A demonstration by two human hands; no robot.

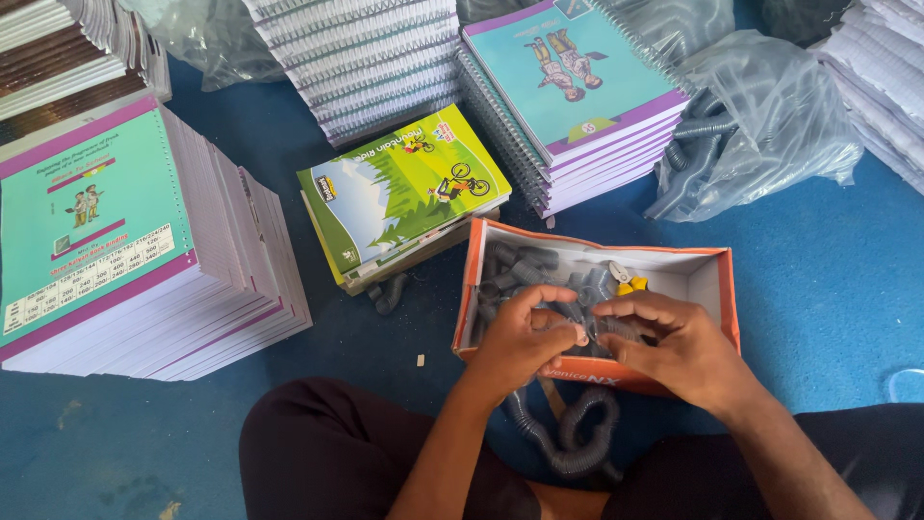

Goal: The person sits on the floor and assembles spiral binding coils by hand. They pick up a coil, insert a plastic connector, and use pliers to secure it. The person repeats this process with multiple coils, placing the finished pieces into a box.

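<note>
Orange box (729,289): both hands (525,337) (679,347) pinch grey coil (602,323) inside.

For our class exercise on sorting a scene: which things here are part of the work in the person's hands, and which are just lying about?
In hand:
left hand
right hand
grey spiral coil
orange box of coils

Lying about:
green-covered books
stacks of bound books
loose-page stack
plastic bag of coils
yellow-handled pliers
</note>
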